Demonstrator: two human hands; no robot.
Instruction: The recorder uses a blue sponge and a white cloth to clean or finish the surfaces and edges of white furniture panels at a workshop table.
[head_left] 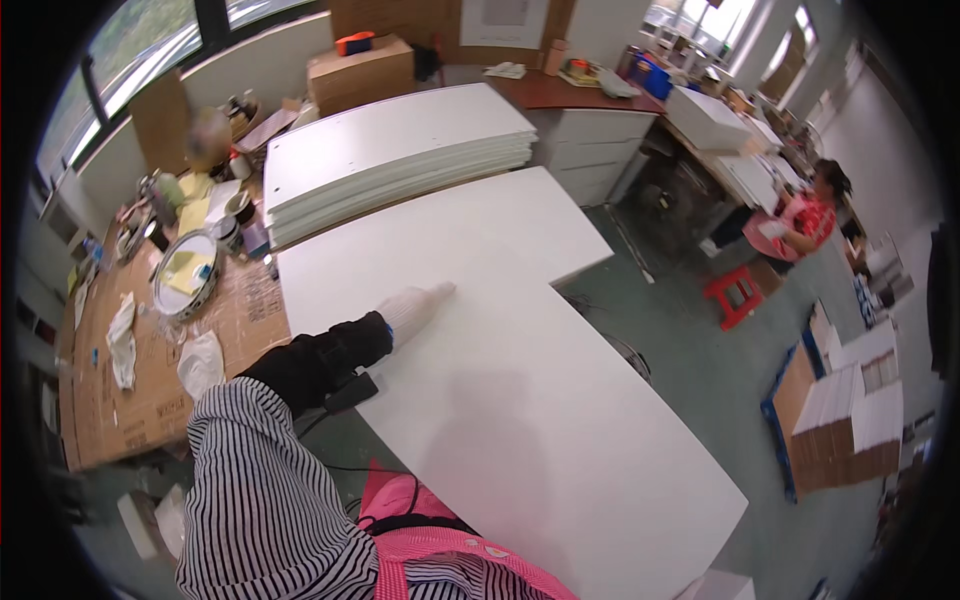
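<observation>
My left hand (415, 310), in a pale glove, reaches out over a large white panel (480, 350) with its fingers stretched forward. The fingertips seem to lie on the smooth surface, and I see nothing held in them. A black band with a small dark box wraps the wrist, below a striped sleeve. The panel has a notch cut in its right side. Beyond it rises a stack of white boards (400, 140), with small dark holes in the top one. My right hand is out of the picture.
To the left, a cardboard-covered table (240, 320) carries a round white tub (185, 275), jars and white gloves (202, 365). At the right, a person in red (805, 220) sits by a workbench, near a red stool (735, 297). Stacked boards (850, 410) stand farther right on a blue-edged pallet.
</observation>
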